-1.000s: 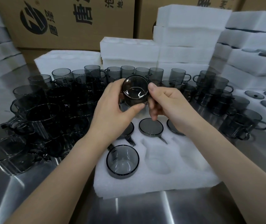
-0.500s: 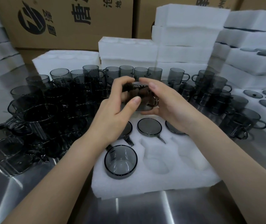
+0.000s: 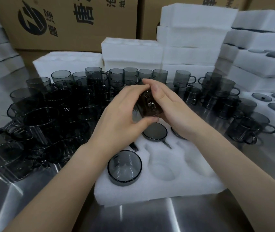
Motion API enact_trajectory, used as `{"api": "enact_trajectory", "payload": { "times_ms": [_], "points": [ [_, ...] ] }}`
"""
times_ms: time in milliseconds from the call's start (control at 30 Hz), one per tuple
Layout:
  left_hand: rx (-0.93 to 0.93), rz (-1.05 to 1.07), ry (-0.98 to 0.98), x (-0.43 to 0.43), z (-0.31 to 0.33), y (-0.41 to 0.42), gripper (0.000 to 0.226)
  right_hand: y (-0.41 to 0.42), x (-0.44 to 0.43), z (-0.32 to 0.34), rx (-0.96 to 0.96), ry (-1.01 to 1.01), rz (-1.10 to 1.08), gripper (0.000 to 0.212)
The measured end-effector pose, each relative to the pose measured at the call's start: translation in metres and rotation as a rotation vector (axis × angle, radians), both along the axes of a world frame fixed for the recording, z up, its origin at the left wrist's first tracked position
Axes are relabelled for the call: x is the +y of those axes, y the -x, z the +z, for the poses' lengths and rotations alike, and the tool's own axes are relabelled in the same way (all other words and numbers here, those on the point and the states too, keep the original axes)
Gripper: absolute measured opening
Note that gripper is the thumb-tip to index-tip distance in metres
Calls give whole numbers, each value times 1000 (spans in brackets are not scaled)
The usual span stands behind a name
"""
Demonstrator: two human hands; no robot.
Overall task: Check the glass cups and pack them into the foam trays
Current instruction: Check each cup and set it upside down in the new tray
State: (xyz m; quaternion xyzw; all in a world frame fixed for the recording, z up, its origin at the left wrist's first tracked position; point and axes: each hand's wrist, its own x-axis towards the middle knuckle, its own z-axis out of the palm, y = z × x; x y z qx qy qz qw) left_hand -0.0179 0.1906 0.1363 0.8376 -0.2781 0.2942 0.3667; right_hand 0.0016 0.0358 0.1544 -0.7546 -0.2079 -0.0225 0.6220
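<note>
Spreads wide across the foreground as a brushed steel table, grey and smooth. Catches soft light in pale streaks near the front edge. Closes off at the back with brown cardboard boxes, standing side by side. Shows a round black logo and large black printed characters on the left box. Looks evenly, rather dimly lit.

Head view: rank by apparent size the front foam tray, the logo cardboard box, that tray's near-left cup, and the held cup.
1-2. front foam tray and logo cardboard box: alike; the box is farther and cropped, so unranked.
3. near-left cup.
4. held cup, partly hidden, so unsure.
</note>
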Motion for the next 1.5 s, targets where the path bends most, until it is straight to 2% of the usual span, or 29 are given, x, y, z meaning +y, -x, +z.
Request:
{"api": "enact_trajectory", "payload": {
  "times_ms": [100, 167, 367, 733, 967, 1133, 1233, 1333, 1500],
  "points": [
    [31, 8, 50, 0, 0, 2, 63, 0, -3, 1, 39, -19, 57, 57],
    [69, -4, 87, 1, 0, 2, 64, 1, -2, 3, 30, -24, 66, 51],
    [133, -32, 201, 1, 0, 2, 68, 4, -1, 4, -78, 4, 44, 49],
    [111, -90, 217, 0, -2, 1, 68, 1, -5, 5, -25, -146, 43, 35],
    [24, -178, 153, -3, -3, 0, 62, -5, -7, 6, 96, -249, -11, 36],
    [28, -170, 148, -2, -2, 1, 63, -8, -7, 7, 306, -421, 149, 42],
    [19, -121, 126, -1, 1, 3, 68, -8, -8, 5, 403, -425, 276, 51],
    [13, -69, 101, 1, 1, 3, 78, -6, -9, 3, 315, -307, 274, 57],
    [1, 0, 30, -1, 1, 3, 79, -2, -5, 3, 178, -277, 152, 41]
  ]
}}
